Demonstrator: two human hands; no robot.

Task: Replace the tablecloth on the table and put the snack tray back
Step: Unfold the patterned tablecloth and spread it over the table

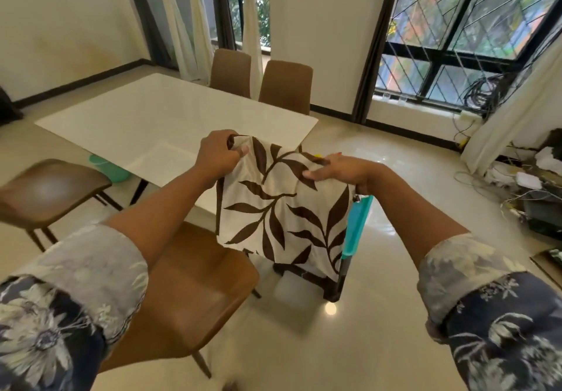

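Near the bare desk (158,117), the folded leaf-print tablecloth (282,211) is clamped by the fingers of the left hand (217,153) and right hand (340,171); its corners are best kept pinched while it is shaken open.

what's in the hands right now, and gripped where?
Both hold the folded leaf-print tablecloth by its top edge: the left hand grips the top left corner, the right hand pinches the top right edge.

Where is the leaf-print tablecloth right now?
The tablecloth hangs mid head view, held by left hand and right hand, before the near corner of the table.
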